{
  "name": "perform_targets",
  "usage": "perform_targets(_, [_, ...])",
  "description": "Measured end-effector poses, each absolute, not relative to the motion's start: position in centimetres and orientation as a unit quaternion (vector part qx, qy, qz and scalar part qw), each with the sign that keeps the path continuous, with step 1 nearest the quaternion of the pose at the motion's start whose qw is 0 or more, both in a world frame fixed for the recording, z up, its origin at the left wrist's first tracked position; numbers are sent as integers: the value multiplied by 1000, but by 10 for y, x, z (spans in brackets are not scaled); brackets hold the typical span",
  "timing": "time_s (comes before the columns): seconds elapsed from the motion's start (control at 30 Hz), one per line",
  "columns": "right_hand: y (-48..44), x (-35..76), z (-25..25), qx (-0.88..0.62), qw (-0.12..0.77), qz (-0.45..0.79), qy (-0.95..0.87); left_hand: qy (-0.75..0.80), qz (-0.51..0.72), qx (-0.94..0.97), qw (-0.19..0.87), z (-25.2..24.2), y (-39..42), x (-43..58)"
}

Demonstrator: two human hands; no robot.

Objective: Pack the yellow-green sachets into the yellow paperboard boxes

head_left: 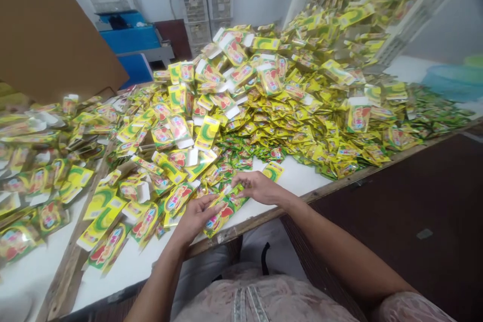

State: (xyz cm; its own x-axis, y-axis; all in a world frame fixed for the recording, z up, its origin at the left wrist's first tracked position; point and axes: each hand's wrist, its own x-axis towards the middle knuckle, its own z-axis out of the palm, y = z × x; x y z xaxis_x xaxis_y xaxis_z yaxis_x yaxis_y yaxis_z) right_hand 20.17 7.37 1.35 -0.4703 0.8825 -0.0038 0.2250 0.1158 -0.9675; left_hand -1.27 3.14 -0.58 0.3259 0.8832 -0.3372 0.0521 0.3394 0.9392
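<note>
Near the table's front edge my left hand (194,219) grips a small yellow-green printed carton (219,220), thumb across its front. Fingers closed, my right hand (260,187) pinches a small green sachet (238,192) at the carton's upper end. How far the sachet is inside the carton cannot be made out. Just beyond the hands lie loose green sachets (241,160) and, at the right wrist, a flat yellow carton (273,171). A heap of open-flapped cartons (177,131) lies ahead and to the left.
A big pile of yellow sachets (287,121) spreads across the table's middle and right. Behind it a white plastic crate (411,30) lies tipped, spilling cartons. A wooden strip (81,226) divides the table at left, with more cartons beyond. Stacked baskets (196,7) stand by the wall.
</note>
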Motion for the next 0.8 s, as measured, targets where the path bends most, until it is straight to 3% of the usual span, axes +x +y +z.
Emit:
perform_targets(0.2, [75, 203, 19, -388, 308, 544, -678, 457, 302, 440, 711, -5, 38, -12])
perform_targets(0.43, [69, 204, 17, -405, 297, 382, -776, 502, 338, 417, 678, -9, 37, 6])
perform_targets(0.57, [97, 239, 25, -533, 380, 148, -741, 527, 362, 391, 662, -7, 36, 9])
perform_targets(0.67, [132, 285, 32, -655, 310, -90, -683, 540, 377, 368, 656, -7, 37, 10])
perform_targets(0.73, [149, 313, 36, -678, 266, -159, -666, 539, 389, 356, 657, -9, 38, 10])
perform_targets(0.8, [155, 329, 39, -663, 281, -167, -674, 537, 401, 348, 656, -10, 38, 9])
